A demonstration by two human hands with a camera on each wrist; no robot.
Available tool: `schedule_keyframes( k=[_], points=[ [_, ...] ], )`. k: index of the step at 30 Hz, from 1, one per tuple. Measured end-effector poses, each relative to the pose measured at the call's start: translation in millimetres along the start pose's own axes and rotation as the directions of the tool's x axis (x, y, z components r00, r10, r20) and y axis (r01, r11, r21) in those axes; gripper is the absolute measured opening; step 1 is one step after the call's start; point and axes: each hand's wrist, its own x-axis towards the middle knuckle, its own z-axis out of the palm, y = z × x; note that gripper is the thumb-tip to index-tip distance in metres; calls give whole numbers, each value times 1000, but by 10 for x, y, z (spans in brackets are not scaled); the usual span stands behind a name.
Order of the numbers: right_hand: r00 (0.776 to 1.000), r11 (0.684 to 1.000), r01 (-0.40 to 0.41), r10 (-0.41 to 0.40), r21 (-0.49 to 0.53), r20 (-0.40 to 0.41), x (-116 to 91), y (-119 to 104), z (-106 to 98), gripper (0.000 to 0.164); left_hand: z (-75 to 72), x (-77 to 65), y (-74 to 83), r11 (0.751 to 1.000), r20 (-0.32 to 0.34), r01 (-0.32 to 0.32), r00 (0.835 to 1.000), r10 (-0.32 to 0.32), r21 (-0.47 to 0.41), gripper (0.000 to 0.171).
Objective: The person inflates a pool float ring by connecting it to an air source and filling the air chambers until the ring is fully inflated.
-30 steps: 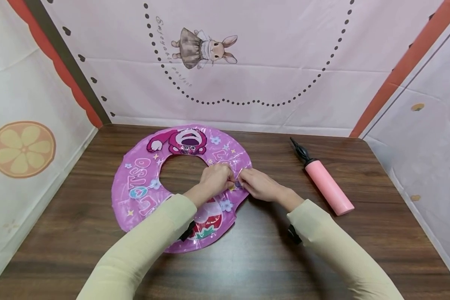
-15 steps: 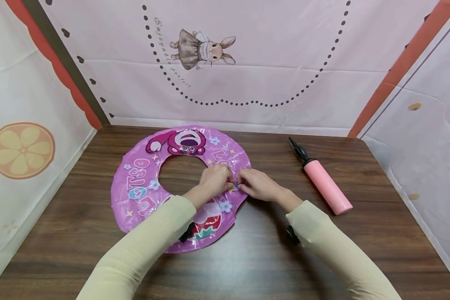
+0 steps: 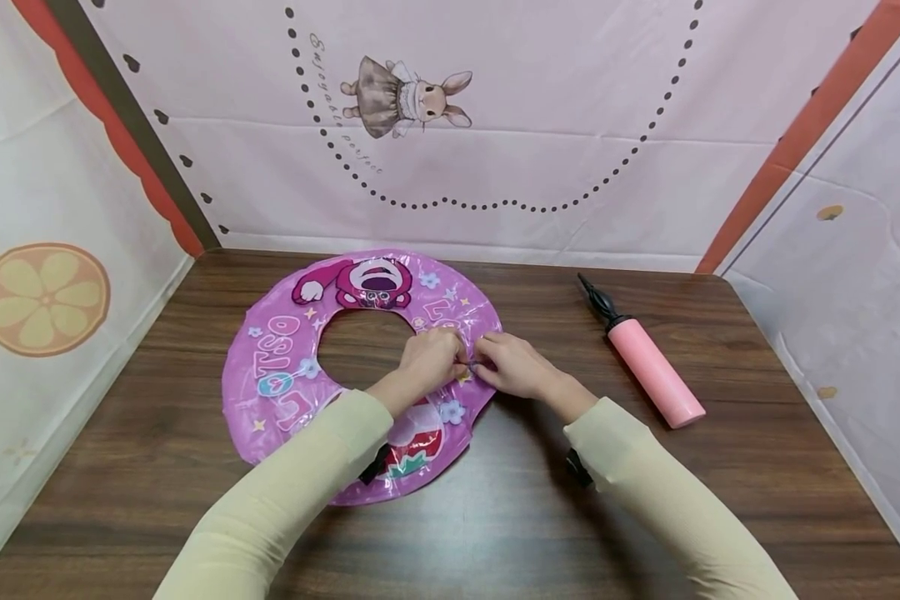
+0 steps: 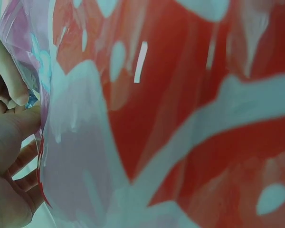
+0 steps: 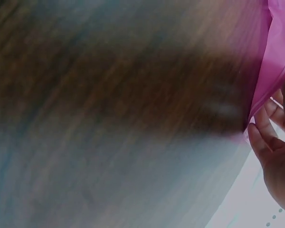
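A purple swim ring (image 3: 270, 417), printed with a cartoon bear and a strawberry, lies on the table, its vinyl slightly wrinkled. My left hand (image 3: 433, 357) grips the ring's right side with curled fingers. Close beside it, my right hand (image 3: 517, 367) pinches at a small bluish valve (image 4: 31, 99), mostly hidden by the fingertips. In the left wrist view the left hand (image 4: 9, 156) lies against the vinyl, with the right hand's fingers just above. From the right wrist, the right hand (image 5: 278, 166) shows at the ring's outer edge (image 5: 273, 61).
To the right, a pink hand pump (image 3: 656, 373) with a black nozzle (image 3: 598, 300) lies on the brown wooden table (image 3: 525, 517). Printed cloth walls (image 3: 540, 108) close off the back and both sides.
My right hand has shifted slightly at the valve, its forearm moving a little left. The left hand and the ring stay nearly in place.
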Motion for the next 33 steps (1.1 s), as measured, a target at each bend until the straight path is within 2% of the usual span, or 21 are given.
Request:
schedule_keyframes(
  k=[5, 10, 13, 19, 24, 28, 33],
  points=[
    [996, 996, 87, -88, -17, -16, -22, 24, 20, 14, 8, 7, 10, 1000, -3, 6, 1000, -6, 6, 8],
    [993, 993, 114, -114, -16, -8, -58, 46, 30, 9, 19, 22, 28, 1000, -2, -3, 1000, 3, 14, 8],
    [994, 994, 105, -105, 9, -12, -97, 58, 9, 9, 14, 28, 36, 1000, 5, -16, 1000, 16, 10, 8],
    [997, 995, 79, -79, 52, -2, -144, 71, -13, 8, -5, 16, 29, 1000, 9, 0, 1000, 0, 20, 10],
    [1000, 996, 15, -17, 86, 25, -156, 80, -28, 7, -4, 12, 17, 1000, 3, -12, 1000, 12, -14, 12],
    [999, 996, -4, 0, 87, 44, -158, 80, -27, 8, 14, 6, 7, 999, 0, -8, 1000, 8, -47, 16],
    [999, 998, 5, -8, 66, 49, -160, 63, -22, 9, 29, -15, 10, 999, 5, 13, 1000, -13, -45, 26]
  ],
)
